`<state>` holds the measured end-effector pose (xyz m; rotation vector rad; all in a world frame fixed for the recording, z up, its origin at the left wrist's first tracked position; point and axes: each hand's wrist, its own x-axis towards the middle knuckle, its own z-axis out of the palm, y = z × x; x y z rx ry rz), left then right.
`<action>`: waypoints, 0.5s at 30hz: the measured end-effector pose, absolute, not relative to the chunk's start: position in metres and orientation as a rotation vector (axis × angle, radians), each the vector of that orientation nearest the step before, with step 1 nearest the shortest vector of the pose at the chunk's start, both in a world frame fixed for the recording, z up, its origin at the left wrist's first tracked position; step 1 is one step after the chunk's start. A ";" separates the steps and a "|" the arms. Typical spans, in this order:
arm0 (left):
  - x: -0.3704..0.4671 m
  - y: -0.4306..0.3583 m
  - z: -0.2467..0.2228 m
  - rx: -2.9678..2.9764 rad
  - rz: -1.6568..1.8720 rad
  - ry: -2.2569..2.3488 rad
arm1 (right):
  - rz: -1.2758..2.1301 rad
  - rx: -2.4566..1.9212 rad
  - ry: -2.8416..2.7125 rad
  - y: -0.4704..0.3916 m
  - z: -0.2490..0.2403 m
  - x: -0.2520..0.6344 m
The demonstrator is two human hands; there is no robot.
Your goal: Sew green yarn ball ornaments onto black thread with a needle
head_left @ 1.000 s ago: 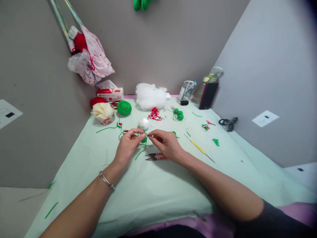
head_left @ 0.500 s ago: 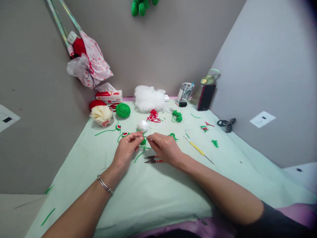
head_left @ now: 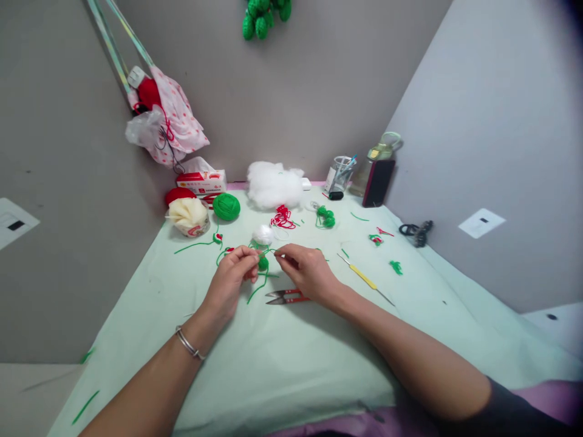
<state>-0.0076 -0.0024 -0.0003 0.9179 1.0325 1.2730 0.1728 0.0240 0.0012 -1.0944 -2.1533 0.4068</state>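
Note:
My left hand (head_left: 234, 273) is closed in a pinch on green yarn (head_left: 268, 250). A short stretch of it runs across to my right hand (head_left: 310, 273), whose thumb and fingertips are pressed together on the strand. Just under the left fingertips shows a small green knitted-looking piece (head_left: 263, 264), with loose tails lying on the cloth below it. A white yarn ball (head_left: 263, 235) sits right behind the fingers. Red-handled thread snips (head_left: 285, 296) lie below my right hand, blades pointing left. My fingers hide part of the yarn.
A green yarn ball (head_left: 226, 207), white stuffing (head_left: 276, 185) and tangled red yarn (head_left: 283, 217) lie farther back. To the right are a yellow-handled crochet hook (head_left: 363, 277) and a phone (head_left: 379, 183) leaning on a bottle (head_left: 385, 145). A dotted bag (head_left: 180, 115) hangs at left.
My right fingertips have drawn a little to the right, away from the left, so more green strand shows between them. The whole view has shifted slightly.

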 end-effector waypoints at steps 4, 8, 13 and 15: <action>-0.009 -0.002 0.004 0.820 1.264 0.915 | 0.538 -1.117 -2.101 0.023 0.006 0.173; -0.012 -0.002 0.010 0.750 1.265 0.831 | 0.632 -1.119 -2.058 0.024 0.011 0.173; -0.016 -0.003 0.013 0.832 1.226 0.876 | 0.741 -1.117 -1.976 0.024 0.013 0.175; -0.017 -0.003 0.012 0.922 1.233 0.961 | 0.785 -1.123 -1.943 0.023 0.015 0.175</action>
